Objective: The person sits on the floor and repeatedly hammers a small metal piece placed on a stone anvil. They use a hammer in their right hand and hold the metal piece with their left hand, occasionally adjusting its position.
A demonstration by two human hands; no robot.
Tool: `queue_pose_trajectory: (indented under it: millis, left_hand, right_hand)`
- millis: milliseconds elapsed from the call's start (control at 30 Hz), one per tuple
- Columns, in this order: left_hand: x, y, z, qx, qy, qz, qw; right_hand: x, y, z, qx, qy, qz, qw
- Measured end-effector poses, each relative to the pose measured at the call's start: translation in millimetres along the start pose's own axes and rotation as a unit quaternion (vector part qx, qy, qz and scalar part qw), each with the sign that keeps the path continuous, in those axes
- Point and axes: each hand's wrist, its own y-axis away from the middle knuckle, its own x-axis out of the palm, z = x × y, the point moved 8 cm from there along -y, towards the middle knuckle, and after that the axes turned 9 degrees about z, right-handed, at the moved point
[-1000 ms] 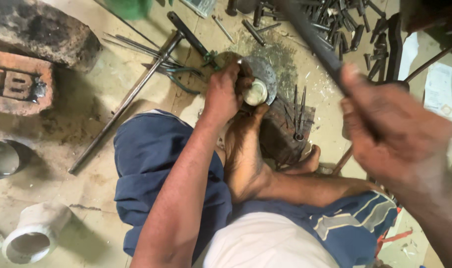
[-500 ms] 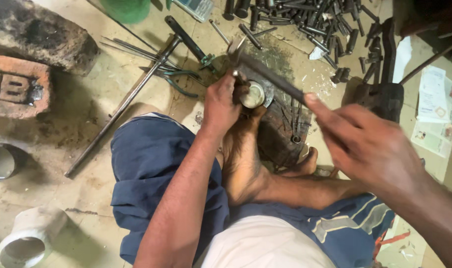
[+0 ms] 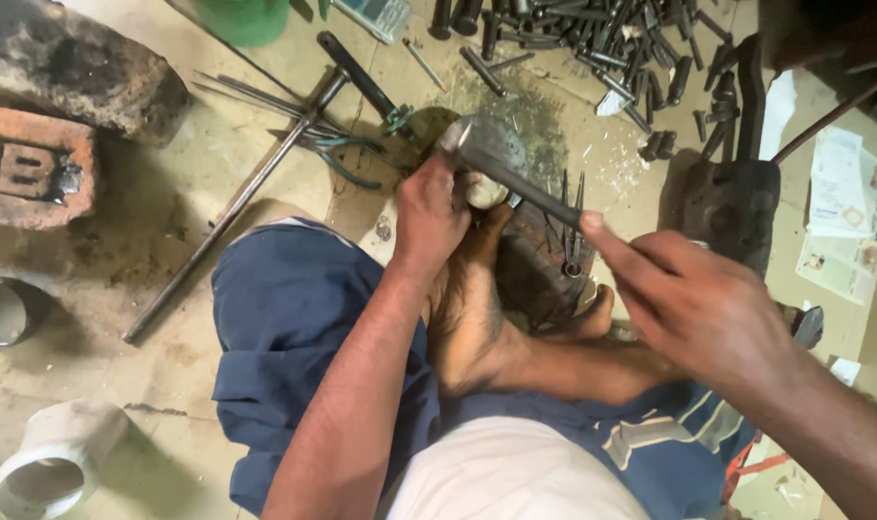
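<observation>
My left hand (image 3: 434, 214) grips a small pale round metal part (image 3: 484, 191) and holds it down on a dark block (image 3: 540, 270) on the floor, just ahead of my bare foot (image 3: 472, 318). My right hand (image 3: 694, 299) is closed on the dark handle of a hammer (image 3: 515, 173). The hammer's grey head is down at the round part, right beside my left fingers. A pair of dividers (image 3: 571, 231) lies on the block under the handle.
A long steel rod (image 3: 236, 207) and green-handled pliers (image 3: 347, 159) lie on the floor to the left. Several dark bolts and punches (image 3: 593, 48) are scattered at the top. Bricks (image 3: 34, 173) stand at left, a white pipe fitting (image 3: 49, 462) bottom left, papers (image 3: 848, 212) at right.
The hammer has swung down from raised at the right onto the round part. My right hand moved down and left with it. My left hand has stayed on the part.
</observation>
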Motion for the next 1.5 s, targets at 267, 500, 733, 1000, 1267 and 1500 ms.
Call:
queue_pose_trajectory:
  millis: [267,500,733,1000,1267,1500]
  left_hand:
    - [-4.1,3.2,-14.9,0.022,-0.002,0.0,1.0]
    - [-8.2,7.6,-25.9,0.006,-0.036,-0.025,0.999]
    - [-7.5,4.5,-33.0,0.012,-0.049,-0.02,0.999]
    - [-20.8,6.0,-41.2,-0.042,-0.016,-0.034,0.998]
    - [-9.8,-33.1,7.3,-0.037,-0.012,0.012,0.999]
    - [1.0,-42.6,16.6,-0.023,-0.046,0.081,0.995]
  right_hand:
    - [-8.7,13.6,1.0,-0.029,-0.059,-0.102,0.993]
    - [-14.4,29.5,-1.9,-0.066,-0.108,-0.233,0.964]
    - [12.9,29.3,-9.0,-0.03,-0.082,-0.151,0.985]
    - [9.2,37.5,-9.1,-0.005,-0.13,-0.265,0.956]
    - [-1.6,49.8,-22.9,0.102,-0.184,-0.257,0.943]
    - [0.2,30.0,-40.5,0.145,-0.254,-0.174,0.94]
